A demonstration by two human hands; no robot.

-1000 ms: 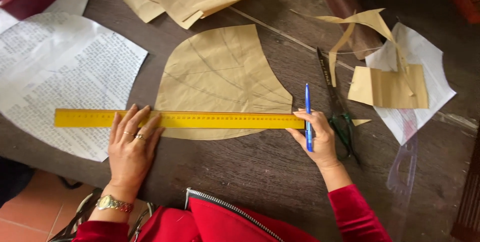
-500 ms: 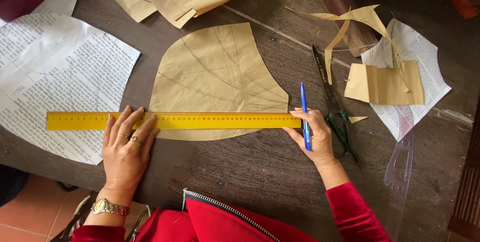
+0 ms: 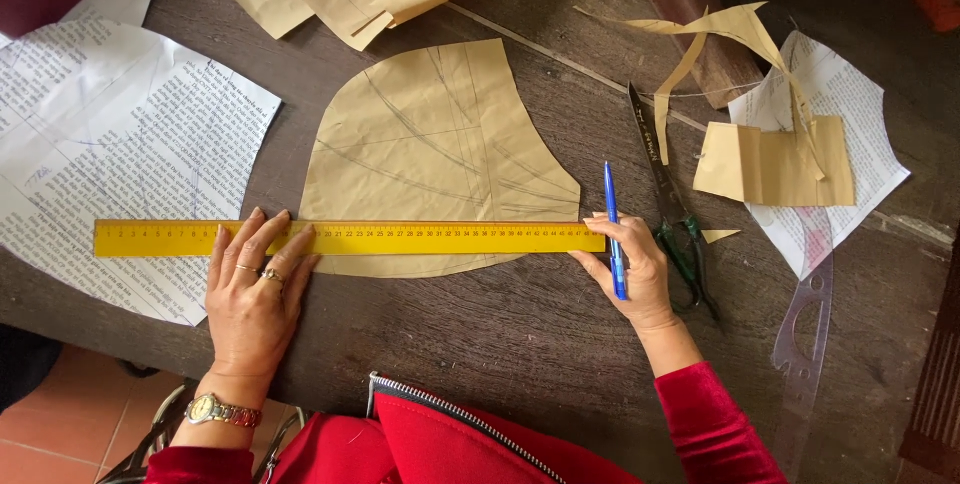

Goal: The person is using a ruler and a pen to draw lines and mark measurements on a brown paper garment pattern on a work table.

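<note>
Brown paper shape cut, pencil lines drawn. Yellow ruler laid across, pressed flat by left hand. Blue pen pinched in right hand, no new line yet.

Person is wearing a red velvety long-sleeve top — sleeves are showing at both wrists. Left hand is wearing two rings, plus a gold-and-silver metal wristwatch with a pale dial at the cuff. Right hand is showing bare, sleeve starting past the wrist. A red garment with a silver zipper is covering the lap — zip teeth are running diagonally.
</note>
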